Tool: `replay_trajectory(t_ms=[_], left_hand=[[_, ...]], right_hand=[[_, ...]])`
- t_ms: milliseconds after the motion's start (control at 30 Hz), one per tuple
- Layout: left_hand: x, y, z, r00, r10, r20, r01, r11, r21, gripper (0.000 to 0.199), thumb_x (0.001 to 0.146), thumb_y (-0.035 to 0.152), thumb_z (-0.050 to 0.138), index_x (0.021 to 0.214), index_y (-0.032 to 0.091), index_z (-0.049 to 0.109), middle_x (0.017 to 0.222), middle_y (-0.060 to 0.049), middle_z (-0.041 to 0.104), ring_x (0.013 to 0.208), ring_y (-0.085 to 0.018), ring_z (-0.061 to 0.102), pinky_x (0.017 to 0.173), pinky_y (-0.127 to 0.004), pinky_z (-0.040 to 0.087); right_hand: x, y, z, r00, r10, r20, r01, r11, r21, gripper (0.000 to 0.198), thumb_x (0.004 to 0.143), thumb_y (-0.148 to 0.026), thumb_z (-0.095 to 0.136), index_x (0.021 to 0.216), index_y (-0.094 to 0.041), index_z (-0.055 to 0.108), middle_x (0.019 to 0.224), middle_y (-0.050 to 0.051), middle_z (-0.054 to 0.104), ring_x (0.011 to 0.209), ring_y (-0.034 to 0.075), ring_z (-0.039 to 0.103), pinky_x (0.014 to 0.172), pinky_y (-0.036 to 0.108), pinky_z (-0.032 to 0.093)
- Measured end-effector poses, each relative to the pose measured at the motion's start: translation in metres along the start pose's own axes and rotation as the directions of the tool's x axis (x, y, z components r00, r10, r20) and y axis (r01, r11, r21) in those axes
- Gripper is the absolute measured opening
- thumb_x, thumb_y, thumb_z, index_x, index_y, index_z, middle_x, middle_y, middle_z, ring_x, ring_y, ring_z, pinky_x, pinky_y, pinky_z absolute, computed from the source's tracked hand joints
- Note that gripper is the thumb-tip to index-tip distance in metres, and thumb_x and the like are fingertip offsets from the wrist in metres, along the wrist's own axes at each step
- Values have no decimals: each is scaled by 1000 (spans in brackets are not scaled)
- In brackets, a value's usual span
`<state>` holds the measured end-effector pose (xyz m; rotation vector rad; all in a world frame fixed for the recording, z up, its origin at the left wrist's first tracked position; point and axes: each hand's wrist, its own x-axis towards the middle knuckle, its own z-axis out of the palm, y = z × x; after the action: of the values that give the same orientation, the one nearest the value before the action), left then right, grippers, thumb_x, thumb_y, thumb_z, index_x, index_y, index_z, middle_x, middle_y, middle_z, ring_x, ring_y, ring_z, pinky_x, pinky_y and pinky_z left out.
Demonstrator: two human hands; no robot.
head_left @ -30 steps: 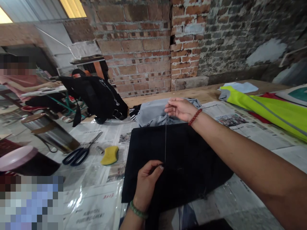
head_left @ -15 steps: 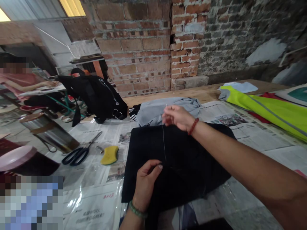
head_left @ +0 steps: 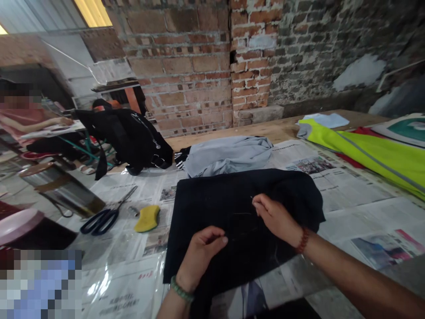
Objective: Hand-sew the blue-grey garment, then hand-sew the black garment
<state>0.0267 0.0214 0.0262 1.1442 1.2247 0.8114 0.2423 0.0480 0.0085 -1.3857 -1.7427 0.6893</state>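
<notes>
- Left hand (head_left: 201, 254): thumb and forefinger nearly meet over black cloth (head_left: 206, 199), spread on newspaper (head_left: 348, 195); grip cannot be confirmed.
- Thread (head_left: 244, 213): apparently slack between hands; uneven pulling could knot it.
- Right hand (head_left: 279, 220): pinches a probable needle (head_left: 251, 197); a loose pinch could drop it.

Two hands (head_left: 203, 249) (head_left: 278, 219), two bracelets (head_left: 182, 290) (head_left: 303, 241), one black cloth (head_left: 206, 197)
One pair of scissors (head_left: 117, 209), one yellow sponge (head_left: 147, 219), one metal flask (head_left: 64, 188), one black bag (head_left: 129, 137), one grey bundle (head_left: 229, 156).
</notes>
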Motion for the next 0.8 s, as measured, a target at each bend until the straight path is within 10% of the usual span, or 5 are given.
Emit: replay_trajectory(t_ms=[400,500,600,700,800], left_hand=[[-19,39,-17,891,-220,397,98,947,306,33,57,26,70,88,17,66,81,-4,67,74,-18,60,66,-27,45],[-28,53,-38,932,-265,248,127,879,460,18,59,30,68,73,18,68,59,1,62,49,-13,53,46,-20,39],[-29,69,-49,998,-55,24,34,845,534,14,59,32,68,66,20,66,52,3,56,44,-11,46,41,-19,34],[-22,76,-45,953,276,-128,-147,786,600,15,57,33,70,66,21,65,58,3,57,56,-14,50,49,-20,39],[-16,65,-37,952,271,-139,-154,821,550,17,62,36,65,70,22,65,66,1,62,63,-17,54,53,-22,42]], right_hand=[[-9,27,-4,975,61,-213,-48,997,65,18,85,-30,32,81,-21,47,62,-2,50,58,13,51,61,24,42],[-10,28,-4,963,72,-260,-36,990,138,20,85,-33,31,82,-21,46,63,-2,49,59,13,50,62,25,43],[-14,28,-6,931,122,-345,-51,977,208,20,85,-35,32,86,-20,46,65,-1,50,62,13,52,64,25,44],[-16,26,-8,897,171,-408,-76,968,238,21,85,-36,34,89,-21,46,68,0,53,65,14,53,66,26,44],[-15,25,-9,885,186,-426,-83,965,249,22,85,-38,33,89,-21,47,67,0,53,64,15,53,65,26,45]])
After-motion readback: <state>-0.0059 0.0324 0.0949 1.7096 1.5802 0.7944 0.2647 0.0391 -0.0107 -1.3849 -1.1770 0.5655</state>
